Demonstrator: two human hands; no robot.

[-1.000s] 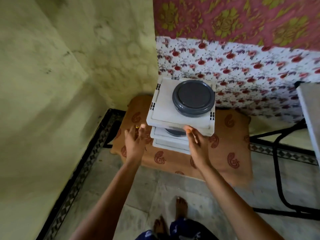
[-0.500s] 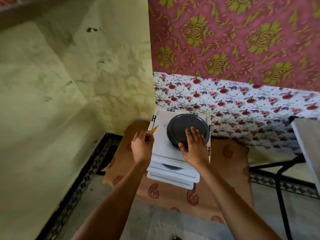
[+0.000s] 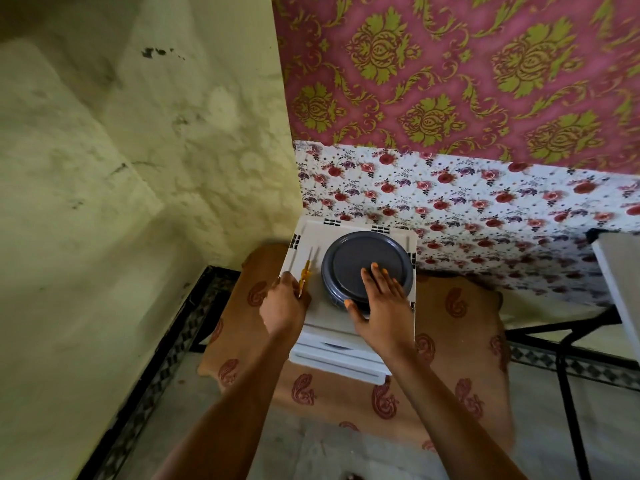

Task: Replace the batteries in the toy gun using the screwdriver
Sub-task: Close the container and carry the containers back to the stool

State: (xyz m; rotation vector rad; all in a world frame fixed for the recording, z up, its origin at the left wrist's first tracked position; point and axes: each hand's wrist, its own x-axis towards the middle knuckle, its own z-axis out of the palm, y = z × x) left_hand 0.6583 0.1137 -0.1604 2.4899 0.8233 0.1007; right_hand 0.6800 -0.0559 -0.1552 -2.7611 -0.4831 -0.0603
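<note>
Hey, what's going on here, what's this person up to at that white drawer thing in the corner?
A person stands over a white plastic drawer unit in the corner of the room. The left hand grips a yellow-handled screwdriver, its tip pointing away across the unit's top. The right hand rests with spread fingers on the lid of a dark grey round container standing on the unit. No toy gun or batteries are in view.

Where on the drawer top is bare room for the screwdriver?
The left strip between tub and rim, where the left hand holds the screwdriver; the front strip between left hand and right hand. Tub crowds right and back.
</note>
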